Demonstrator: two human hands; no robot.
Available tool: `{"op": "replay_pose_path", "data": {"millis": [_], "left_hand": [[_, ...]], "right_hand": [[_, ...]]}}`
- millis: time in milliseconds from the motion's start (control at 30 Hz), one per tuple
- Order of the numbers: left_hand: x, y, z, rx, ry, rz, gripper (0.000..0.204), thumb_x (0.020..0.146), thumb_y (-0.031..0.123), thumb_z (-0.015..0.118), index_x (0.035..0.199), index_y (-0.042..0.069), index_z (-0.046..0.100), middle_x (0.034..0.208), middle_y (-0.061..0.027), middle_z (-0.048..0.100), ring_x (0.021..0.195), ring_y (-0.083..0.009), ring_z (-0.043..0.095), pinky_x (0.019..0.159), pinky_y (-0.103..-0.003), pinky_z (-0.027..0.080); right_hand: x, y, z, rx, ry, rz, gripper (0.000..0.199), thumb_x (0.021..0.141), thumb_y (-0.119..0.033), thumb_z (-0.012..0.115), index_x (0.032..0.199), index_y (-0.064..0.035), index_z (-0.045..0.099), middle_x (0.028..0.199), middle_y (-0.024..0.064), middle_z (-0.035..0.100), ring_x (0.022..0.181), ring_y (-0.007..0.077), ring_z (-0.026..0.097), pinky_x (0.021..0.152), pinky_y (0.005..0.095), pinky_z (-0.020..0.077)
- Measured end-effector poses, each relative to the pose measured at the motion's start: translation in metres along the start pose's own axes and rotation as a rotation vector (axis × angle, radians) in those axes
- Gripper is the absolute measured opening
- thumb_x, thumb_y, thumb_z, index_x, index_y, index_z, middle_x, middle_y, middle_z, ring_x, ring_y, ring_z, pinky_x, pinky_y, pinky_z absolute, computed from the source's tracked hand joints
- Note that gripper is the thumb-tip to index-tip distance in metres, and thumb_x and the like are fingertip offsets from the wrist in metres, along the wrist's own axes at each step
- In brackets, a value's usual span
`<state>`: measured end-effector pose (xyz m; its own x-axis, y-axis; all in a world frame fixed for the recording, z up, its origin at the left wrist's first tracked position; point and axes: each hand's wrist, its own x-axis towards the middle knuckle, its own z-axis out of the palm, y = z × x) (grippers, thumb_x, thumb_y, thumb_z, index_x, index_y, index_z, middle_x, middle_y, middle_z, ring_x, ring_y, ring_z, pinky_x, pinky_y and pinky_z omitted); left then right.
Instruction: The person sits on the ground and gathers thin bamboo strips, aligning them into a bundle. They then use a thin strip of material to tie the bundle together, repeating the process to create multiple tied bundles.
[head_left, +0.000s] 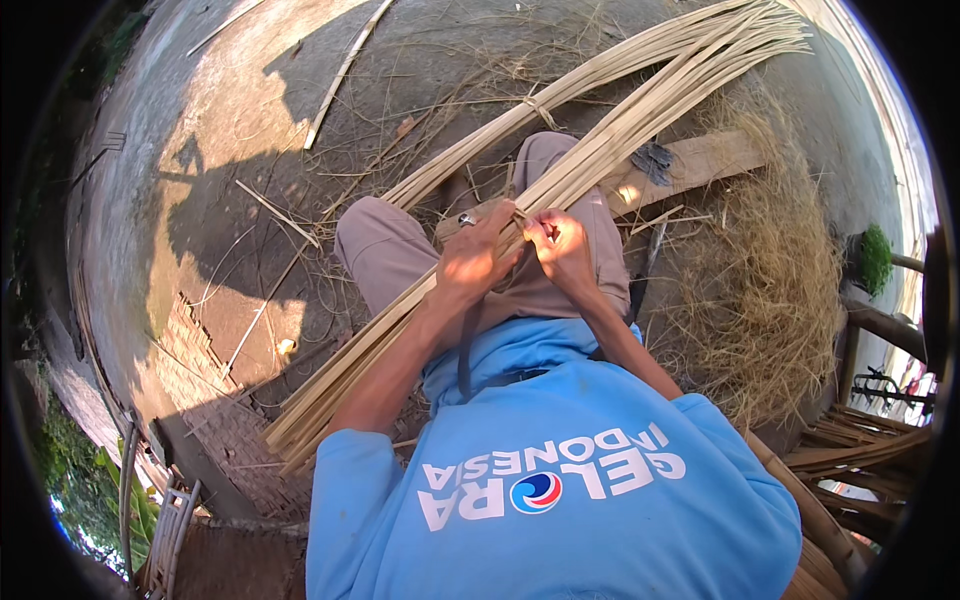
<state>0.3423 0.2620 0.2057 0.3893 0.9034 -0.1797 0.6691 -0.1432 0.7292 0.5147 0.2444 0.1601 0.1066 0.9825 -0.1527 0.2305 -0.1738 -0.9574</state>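
Note:
Across my lap, from lower left to upper right, lies a long bundle of thin pale split-bamboo strips. My left hand is closed round it above my thighs, with a ring on one finger. Beside it, at the bundle's right edge, my right hand is closed in a pinch. Whatever is between those fingertips is too small to make out. Past my knees, a second bundle of strips rests on the ground, bound by a thin tie. The far ends of both bundles come together at the upper right.
A wooden plank with a dark rag on it lies right of my knee. Beyond it spreads a heap of fine shavings. Loose strips and a long stick are on the ground. A woven mat lies at left.

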Motion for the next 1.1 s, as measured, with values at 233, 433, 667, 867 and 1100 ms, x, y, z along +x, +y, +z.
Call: {"op": "replay_pose_path", "data": {"millis": [233,433,667,867,1100], "left_hand": [[0.002,-0.021,0.02,0.073,0.154,0.252,0.072,0.08,0.019,0.078,0.144,0.003,0.047,0.12,-0.0224,0.066,0.108,-0.0425,0.064,0.092,-0.046,0.052],[0.002,-0.014,-0.012,0.078,-0.075,0.066,0.093,0.078,0.035,0.081,0.153,0.007,0.035,0.142,-0.0247,0.052,0.12,-0.0434,0.059,0.1,-0.047,0.049],[-0.116,0.015,-0.108,0.327,-0.227,-0.406,0.135,0.061,0.057,0.089,0.162,0.012,0.01,0.152,-0.0231,0.043,0.132,-0.0433,0.051,0.105,-0.048,0.046],[-0.18,0.008,-0.078,0.718,-0.075,-0.481,0.129,0.06,0.036,0.094,0.161,0.013,0.016,0.119,-0.0169,0.059,0.12,-0.0365,0.053,0.102,-0.048,0.04],[-0.171,-0.067,-0.071,0.51,0.107,-0.277,0.079,0.07,0.013,0.077,0.144,0.012,0.048,0.105,-0.0189,0.061,0.094,-0.0426,0.063,0.079,-0.051,0.052]], "right_hand": [[-0.001,0.001,-0.007,-0.063,-0.054,0.031,0.021,0.095,-0.018,0.067,0.09,0.003,0.068,0.064,0.0004,0.055,0.06,0.0073,0.046,0.053,0.0292,0.0373],[-0.002,-0.004,-0.011,-0.048,0.026,-0.073,0.024,0.095,-0.02,0.067,0.102,0.0025,0.072,0.085,0.008,0.068,0.078,0.0105,0.06,0.067,0.0277,0.0483],[0.093,0.062,-0.099,0.703,0.616,0.399,0.052,0.095,-0.041,0.07,0.129,-0.0032,0.058,0.106,0.0073,0.066,0.093,0.0208,0.064,0.089,0.0336,0.0532],[0.168,0.053,-0.09,1.254,0.331,0.352,0.046,0.092,-0.033,0.075,0.123,-0.0025,0.059,0.1,0.0122,0.068,0.088,0.0265,0.069,0.075,0.0376,0.0611],[0.179,0.017,-0.087,0.906,0.462,0.048,0.031,0.094,-0.013,0.071,0.116,0.0052,0.059,0.097,0.0159,0.068,0.084,0.0278,0.072,0.066,0.0433,0.0645]]}}
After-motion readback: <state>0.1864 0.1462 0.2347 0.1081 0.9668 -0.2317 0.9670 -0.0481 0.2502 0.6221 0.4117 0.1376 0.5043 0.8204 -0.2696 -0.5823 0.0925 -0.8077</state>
